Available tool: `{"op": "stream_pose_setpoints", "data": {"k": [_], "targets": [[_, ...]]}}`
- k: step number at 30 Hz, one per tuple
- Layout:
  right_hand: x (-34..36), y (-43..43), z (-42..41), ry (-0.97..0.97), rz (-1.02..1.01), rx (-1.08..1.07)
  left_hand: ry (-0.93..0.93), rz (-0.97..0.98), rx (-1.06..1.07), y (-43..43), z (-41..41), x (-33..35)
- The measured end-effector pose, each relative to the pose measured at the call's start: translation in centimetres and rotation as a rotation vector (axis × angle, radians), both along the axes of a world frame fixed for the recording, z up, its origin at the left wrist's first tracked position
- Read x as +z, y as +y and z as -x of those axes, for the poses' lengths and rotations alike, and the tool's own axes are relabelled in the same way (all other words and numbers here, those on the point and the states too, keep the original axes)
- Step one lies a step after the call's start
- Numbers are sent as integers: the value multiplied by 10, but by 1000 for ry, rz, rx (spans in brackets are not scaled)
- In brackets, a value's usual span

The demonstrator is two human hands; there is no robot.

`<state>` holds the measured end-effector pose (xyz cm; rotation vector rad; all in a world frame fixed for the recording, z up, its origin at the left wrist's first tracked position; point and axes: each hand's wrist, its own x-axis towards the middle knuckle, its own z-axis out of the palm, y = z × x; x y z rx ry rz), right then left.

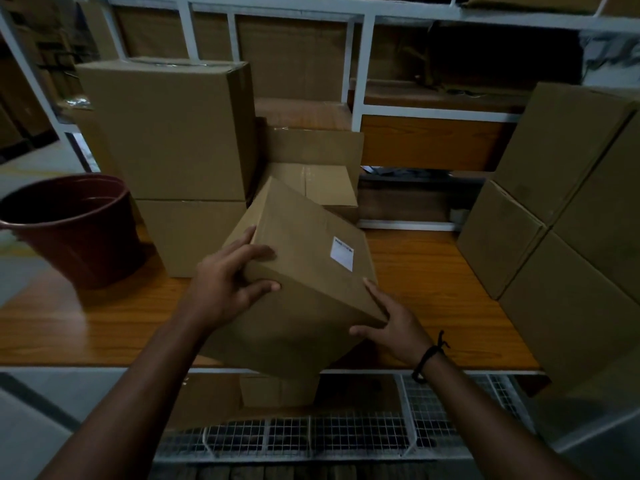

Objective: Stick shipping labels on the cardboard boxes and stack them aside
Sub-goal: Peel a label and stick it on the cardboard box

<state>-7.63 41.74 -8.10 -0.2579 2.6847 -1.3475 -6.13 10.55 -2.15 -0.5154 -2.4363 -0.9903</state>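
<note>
A brown cardboard box [304, 271] is tilted above the front of the wooden table [86, 323], one corner raised toward the back. A white shipping label [342, 253] is stuck on its upper face near the right side. My left hand [228, 282] grips the box's left edge, thumb and fingers curled over the top face. My right hand [394, 323] holds the near right corner, fingers along the edge and thumb under it.
Two stacked boxes [173, 140] stand at the back left, smaller boxes [322, 181] behind the held one. A stack of boxes [568, 209] fills the right side. A dark red bucket [72, 230] sits at the left. White shelving [360, 74] rises behind; a wire shelf [311, 438] lies below.
</note>
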Motion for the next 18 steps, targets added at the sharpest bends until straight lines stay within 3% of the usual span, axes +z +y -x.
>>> {"op": "stream_pose_setpoints", "data": {"k": [9,15,18], "targets": [[22,-31,2,245,-106,4,-154,-511,94,-32,-19,-58],[15,-38,-3,206,-234,14,-215,-544,53,-47,-16,-84],[14,-39,0,159,-152,-14,-245,-526,13,-56,-14,-80]]}}
